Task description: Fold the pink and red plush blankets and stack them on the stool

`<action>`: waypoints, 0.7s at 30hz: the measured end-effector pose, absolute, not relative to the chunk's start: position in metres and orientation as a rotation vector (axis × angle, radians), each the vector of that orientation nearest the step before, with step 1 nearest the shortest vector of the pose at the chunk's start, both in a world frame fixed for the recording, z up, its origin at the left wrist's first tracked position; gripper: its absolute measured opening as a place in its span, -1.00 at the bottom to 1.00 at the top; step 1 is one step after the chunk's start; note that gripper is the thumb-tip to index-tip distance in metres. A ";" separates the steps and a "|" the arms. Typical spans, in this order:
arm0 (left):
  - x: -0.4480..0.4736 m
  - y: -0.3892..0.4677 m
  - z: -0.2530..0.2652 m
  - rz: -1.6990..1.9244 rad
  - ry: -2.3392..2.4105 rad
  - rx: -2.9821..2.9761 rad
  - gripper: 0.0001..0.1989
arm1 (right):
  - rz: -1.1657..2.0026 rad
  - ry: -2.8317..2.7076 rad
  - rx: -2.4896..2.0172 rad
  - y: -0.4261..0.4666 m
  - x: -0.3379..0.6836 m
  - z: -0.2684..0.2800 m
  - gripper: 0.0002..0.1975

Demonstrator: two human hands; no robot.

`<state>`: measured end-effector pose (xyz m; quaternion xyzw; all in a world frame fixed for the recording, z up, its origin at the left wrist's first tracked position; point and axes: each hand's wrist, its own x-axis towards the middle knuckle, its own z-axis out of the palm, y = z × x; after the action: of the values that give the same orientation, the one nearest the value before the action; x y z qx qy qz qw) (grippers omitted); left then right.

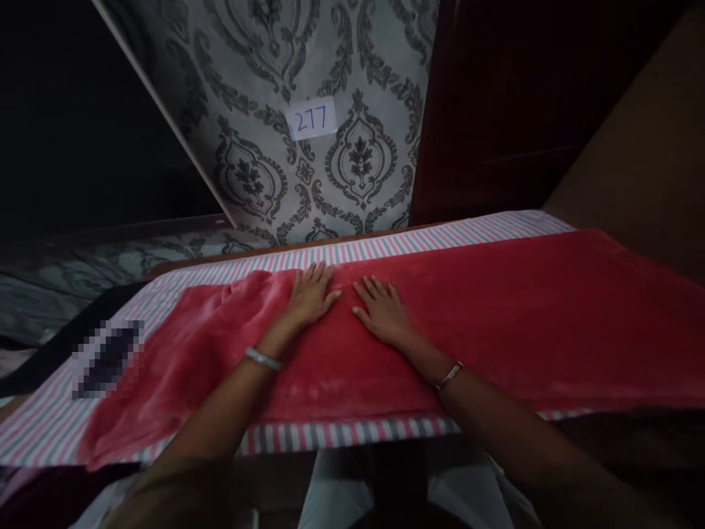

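A red plush blanket [496,316] lies spread lengthwise over a striped cloth [324,435] on a long surface. My left hand [311,295] rests flat on the blanket near its far edge, fingers apart, a light band at the wrist. To its right, my right hand [383,311] also lies flat on the blanket with spread fingers and a thin bracelet on the wrist. Neither hand grips anything. Left of my hands the blanket is wrinkled; toward the right it looks smoother.
A blurred-out dark object [109,360] sits at the left end of the striped cloth. Behind stands a wall with damask wallpaper [360,158] and a paper label [312,119] reading 277. A large dark panel [93,125] is at upper left, a dark red one [496,110] at upper right.
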<state>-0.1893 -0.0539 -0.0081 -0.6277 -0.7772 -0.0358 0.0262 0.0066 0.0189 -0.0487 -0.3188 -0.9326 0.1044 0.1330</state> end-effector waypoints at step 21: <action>-0.128 -0.164 -0.030 -0.189 -2.633 -1.815 -0.39 | 0.063 -2.650 -0.852 0.017 0.010 -0.067 -0.45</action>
<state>-0.1275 -0.1641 -0.0296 -0.5662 -0.8216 -0.0589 -0.0309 0.0096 0.0171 -0.0670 -0.3010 -0.9367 0.0224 0.1777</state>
